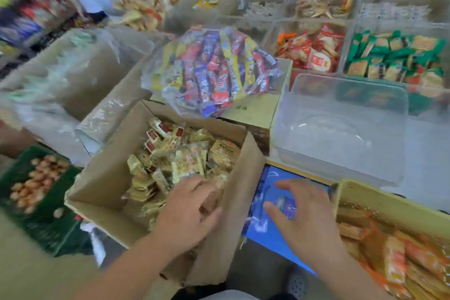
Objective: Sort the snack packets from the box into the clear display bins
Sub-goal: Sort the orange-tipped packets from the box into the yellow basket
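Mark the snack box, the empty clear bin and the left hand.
snack box [107, 178], head view, bare inner left wall.
empty clear bin [328, 134], head view, bare floor.
left hand [187, 212], head view, back of the hand.

A single camera sits on the person's head and looks forward and steeply down across the worktop [426, 153]. It is close: the left forearm [131, 260] and right forearm [341, 263] enter from the bottom edge, and the cardboard box [97, 185] of snack packets [180, 158] fills the lower middle. The wide lens bends the edges, taking in the clear bin [341, 134] at right and blurred shelves [31, 14] at far left.
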A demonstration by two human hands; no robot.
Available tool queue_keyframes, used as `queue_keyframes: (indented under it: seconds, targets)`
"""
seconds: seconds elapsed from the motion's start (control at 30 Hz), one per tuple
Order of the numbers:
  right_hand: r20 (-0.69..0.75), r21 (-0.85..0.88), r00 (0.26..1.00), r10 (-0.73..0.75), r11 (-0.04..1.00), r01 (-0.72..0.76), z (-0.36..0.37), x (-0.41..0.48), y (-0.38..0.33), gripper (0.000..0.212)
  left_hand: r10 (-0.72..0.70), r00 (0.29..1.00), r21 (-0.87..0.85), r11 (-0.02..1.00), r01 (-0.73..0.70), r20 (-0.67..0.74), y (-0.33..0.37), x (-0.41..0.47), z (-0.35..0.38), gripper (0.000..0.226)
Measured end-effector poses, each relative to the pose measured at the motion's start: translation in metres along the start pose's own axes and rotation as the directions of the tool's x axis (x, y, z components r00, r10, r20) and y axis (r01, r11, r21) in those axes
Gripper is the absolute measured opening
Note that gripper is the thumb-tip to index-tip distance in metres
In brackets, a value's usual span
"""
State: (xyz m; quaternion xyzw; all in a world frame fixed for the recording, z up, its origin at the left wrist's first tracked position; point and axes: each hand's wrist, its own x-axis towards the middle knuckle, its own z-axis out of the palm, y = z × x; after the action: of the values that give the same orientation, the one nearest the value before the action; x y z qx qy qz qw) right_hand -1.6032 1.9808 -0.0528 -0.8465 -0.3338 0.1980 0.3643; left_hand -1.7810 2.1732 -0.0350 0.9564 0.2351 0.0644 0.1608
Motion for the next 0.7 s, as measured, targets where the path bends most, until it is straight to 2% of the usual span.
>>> queue_keyframes:
  seconds: [0.07, 0.17, 0.23, 0.33, 0.4, 0.5, 0.7]
  targets:
    - [0.013, -0.052, 0.995, -0.100, 0.994, 0.101, 0.024, 0.016, -0.036, 0.043, -0.163, 0.986, 0.007, 0.987, 0.163, -0.025, -0.056, -0.002, -0.015, 0.041]
    - [0.073, -0.059, 0.989, -0.128, 0.989, 0.132, 0.068, 0.037, -0.081, 0.053, -0.364, 0.931, -0.002, 0.931, 0.364, -0.018, -0.138, 0.010, -0.030, 0.059]
    - [0.071, -0.203, 0.994, -0.079, 0.975, 0.092, 0.099, 0.048, -0.103, 0.060, -0.450, 0.893, -0.014, 0.893, 0.450, 0.028, -0.190, 0.022, -0.036, 0.072]
    - [0.038, -0.474, 0.998, 0.052, 0.880, -0.028, 0.141, 0.056, -0.128, 0.069, -0.534, 0.833, -0.096, 0.830, 0.549, 0.144, -0.250, 0.044, -0.036, 0.089]
    - [0.052, -0.580, 0.996, 0.078, 0.814, -0.033, 0.162, 0.057, -0.133, 0.075, -0.530, 0.819, -0.141, 0.813, 0.564, 0.220, -0.269, 0.057, -0.029, 0.097]
    - [0.112, -0.693, 0.980, 0.162, 0.720, -0.040, 0.180, 0.055, -0.132, 0.090, -0.483, 0.824, -0.062, 0.851, 0.521, 0.295, -0.272, 0.074, -0.014, 0.110]
    - [0.112, -0.666, 0.973, 0.202, 0.742, -0.077, 0.190, 0.054, -0.133, 0.093, -0.445, 0.840, 0.009, 0.885, 0.466, 0.311, -0.277, 0.105, -0.006, 0.123]
